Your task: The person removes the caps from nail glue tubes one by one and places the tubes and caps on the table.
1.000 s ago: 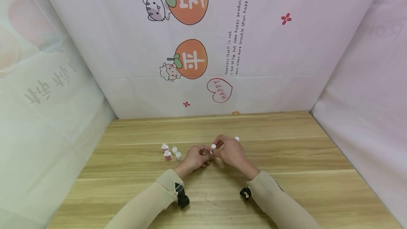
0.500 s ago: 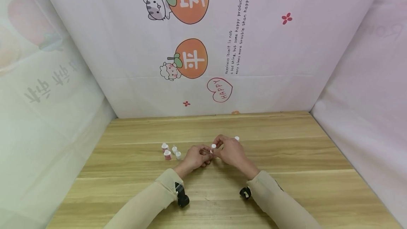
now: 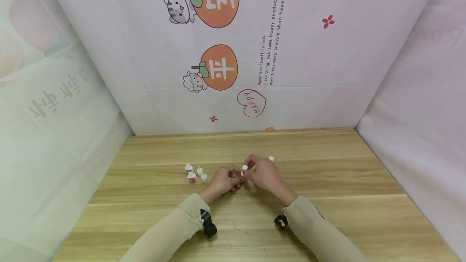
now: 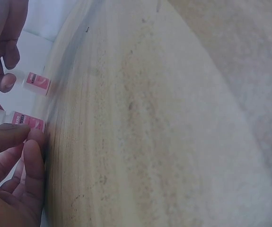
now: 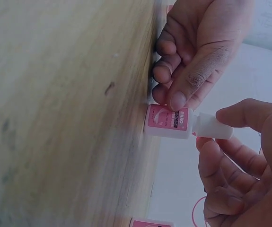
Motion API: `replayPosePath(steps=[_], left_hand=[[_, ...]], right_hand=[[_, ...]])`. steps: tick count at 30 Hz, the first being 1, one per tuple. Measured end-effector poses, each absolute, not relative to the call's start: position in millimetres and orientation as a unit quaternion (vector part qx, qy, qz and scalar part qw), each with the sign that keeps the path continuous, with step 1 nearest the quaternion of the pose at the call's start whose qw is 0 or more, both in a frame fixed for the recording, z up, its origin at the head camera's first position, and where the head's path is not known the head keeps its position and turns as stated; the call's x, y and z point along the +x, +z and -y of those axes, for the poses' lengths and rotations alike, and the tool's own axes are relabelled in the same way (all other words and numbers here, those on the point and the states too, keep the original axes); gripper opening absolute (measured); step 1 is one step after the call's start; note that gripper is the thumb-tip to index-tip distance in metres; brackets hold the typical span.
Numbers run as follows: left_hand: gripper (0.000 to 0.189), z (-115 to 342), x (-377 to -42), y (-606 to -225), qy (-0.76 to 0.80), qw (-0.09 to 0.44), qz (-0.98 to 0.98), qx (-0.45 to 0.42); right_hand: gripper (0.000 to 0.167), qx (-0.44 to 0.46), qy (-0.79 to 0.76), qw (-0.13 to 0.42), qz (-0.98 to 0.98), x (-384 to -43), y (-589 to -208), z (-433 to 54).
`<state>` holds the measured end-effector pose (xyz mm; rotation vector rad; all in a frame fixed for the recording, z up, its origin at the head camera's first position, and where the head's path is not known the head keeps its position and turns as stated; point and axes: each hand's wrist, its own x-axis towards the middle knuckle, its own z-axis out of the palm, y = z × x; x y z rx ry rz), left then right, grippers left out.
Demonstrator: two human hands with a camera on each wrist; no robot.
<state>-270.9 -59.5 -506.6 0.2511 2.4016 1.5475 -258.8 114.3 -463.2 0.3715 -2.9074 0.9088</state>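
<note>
Upright on the wooden table [image 3: 233,217] stands a small white bottle [image 5: 166,122] with a pink label. Its body is pinched low down by the thumb and fingers of my left hand [image 3: 223,179]. From the other side, my right hand [image 3: 265,172] grips the bottle's white cap [image 5: 214,126] between thumb and fingers. The cap sits at the top of the neck, with a thin gap and a bit of pink showing just below it. Part of the label is covered by left fingers in the left wrist view.
Beyond the right hand stands another capped bottle [image 4: 36,83] with a pink label. To the left are two pink-labelled bottles [image 3: 191,178] with narrow white tops, beside two small white pieces [image 3: 204,178], each with a thin stem. A printed white cloth [image 3: 309,92] hangs behind the table.
</note>
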Motion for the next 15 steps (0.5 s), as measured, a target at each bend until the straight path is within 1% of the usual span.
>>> replayPosePath(steps=[15], left_hand=[[0.019,59.9,-270.2,-507.4,0.536,0.136,-0.828,0.090]], right_hand=[[0.019,0.124,0.293,0.038,0.947,-259.7,-465.0,-114.0]])
